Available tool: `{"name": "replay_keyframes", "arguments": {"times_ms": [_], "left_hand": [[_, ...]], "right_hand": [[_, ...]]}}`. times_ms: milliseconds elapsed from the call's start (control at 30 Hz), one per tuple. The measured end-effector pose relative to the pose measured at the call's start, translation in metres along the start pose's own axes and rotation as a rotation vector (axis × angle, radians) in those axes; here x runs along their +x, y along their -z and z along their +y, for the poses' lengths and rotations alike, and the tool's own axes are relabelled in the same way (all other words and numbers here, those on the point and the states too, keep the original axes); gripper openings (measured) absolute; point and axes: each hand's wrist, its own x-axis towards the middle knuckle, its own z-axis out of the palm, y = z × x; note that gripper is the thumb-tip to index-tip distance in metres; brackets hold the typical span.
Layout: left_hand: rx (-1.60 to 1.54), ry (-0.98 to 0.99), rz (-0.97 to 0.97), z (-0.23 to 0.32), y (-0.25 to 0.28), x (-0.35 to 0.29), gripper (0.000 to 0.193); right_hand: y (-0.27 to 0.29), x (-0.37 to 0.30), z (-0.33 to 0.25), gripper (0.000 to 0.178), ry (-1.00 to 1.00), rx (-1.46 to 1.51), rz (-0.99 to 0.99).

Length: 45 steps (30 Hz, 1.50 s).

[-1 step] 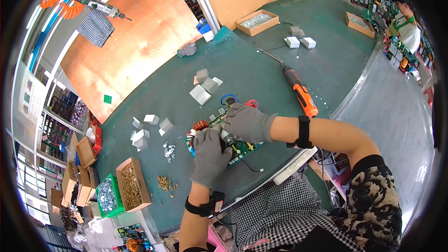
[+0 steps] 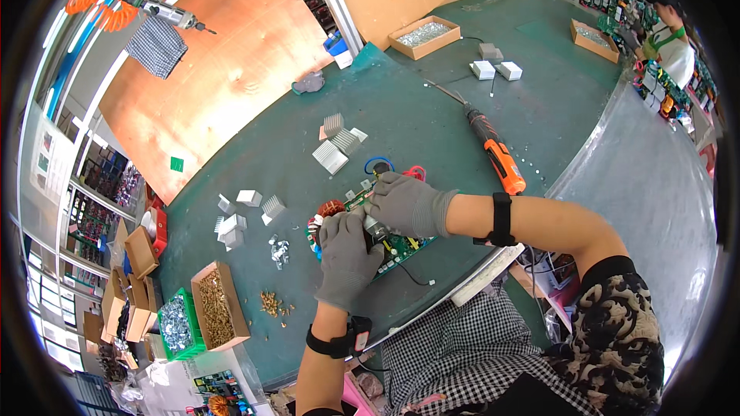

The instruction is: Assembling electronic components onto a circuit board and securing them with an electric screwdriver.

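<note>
A green circuit board (image 2: 397, 247) lies near the front edge of the bench, with a copper-coloured coil (image 2: 331, 207) at its left end. My left hand (image 2: 347, 253), in a grey glove, is closed over the board's left part, its fingertips among the components. From the right, my gloved right hand (image 2: 408, 202) reaches over the board's far side with curled fingers. Whatever lies beneath those fingertips is hidden. The two hands nearly meet beside a cylindrical part (image 2: 375, 228). A blue wire loop (image 2: 378, 162) and a red wire loop (image 2: 416, 172) stick out beyond the right hand.
An orange power screwdriver (image 2: 497, 150) lies at right. Finned heat sinks (image 2: 330, 157) stand farther back and left. Loose brass-coloured parts (image 2: 271, 303) lie near a cardboard box (image 2: 240, 329) and a green bin (image 2: 185, 349). Another screwdriver (image 2: 173, 14) hangs upper left. A co-worker (image 2: 678, 62) is far right.
</note>
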Motion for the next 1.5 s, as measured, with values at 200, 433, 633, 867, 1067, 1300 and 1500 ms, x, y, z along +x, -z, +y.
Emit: {"name": "replay_keyframes", "arguments": {"times_ms": [200,433,633,867,1067,1300,1500], "left_hand": [[0.058,0.012,0.119,0.003,-0.015,0.004,0.057],[0.094,-0.019,0.212,0.000,-0.026,0.004,0.050],[0.048,-0.004,0.094,0.005,-0.007,-0.003,0.057],[-0.034,0.259,0.071,-0.032,0.023,-0.075,0.070],[0.113,0.357,0.135,-0.001,-0.029,-0.122,0.070],[0.004,0.355,0.176,-0.028,-0.006,-0.135,0.053],[0.199,0.817,0.070,-0.085,0.054,-0.186,0.040]], "right_hand": [[-0.001,0.001,-0.014,0.034,0.009,-0.194,0.086],[-0.010,0.003,-0.021,0.028,-0.088,-0.166,0.108],[-0.007,-0.016,-0.020,0.038,-0.217,0.198,0.251],[-0.006,-0.129,0.039,0.063,-0.895,0.210,0.352],[-0.046,-0.141,0.037,0.073,-1.275,0.129,0.008],[-0.035,-0.166,-0.044,0.070,-1.087,0.218,0.068],[-0.027,-0.254,-0.130,0.069,-0.967,1.826,0.793]]}}
